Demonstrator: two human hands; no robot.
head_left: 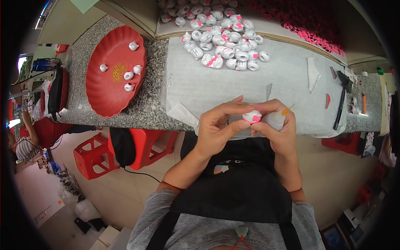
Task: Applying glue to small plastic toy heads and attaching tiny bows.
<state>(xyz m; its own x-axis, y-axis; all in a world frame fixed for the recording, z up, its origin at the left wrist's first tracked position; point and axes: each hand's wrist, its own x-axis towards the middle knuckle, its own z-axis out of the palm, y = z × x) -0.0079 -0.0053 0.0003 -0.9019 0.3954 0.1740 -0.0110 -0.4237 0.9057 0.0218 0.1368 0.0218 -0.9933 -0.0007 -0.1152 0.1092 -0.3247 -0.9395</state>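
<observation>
My left hand (pixel 214 127) pinches a small white toy head (pixel 251 115) with a pink lower edge and a pink bow, just above the near edge of the work surface. The fingertips of my right hand (pixel 285 133) meet the same toy head from the other side. Tucked in that right hand is a translucent squeeze bottle (pixel 275 121) with an orange collar and a thin needle tip pointing up and right. Beyond my hands lies a pile of similar white toy heads (pixel 227 41), several with pink bows. My palms hide part of the bottle.
A red scalloped plate (pixel 98 91) with several toy heads stands at left on the speckled counter (pixel 154 100). Paper scraps (pixel 313 75) and a black tool (pixel 342 100) lie on the white sheet (pixel 258 87). Pink pieces (pixel 308 37) fill the back right. Red stools (pixel 93 156) stand below.
</observation>
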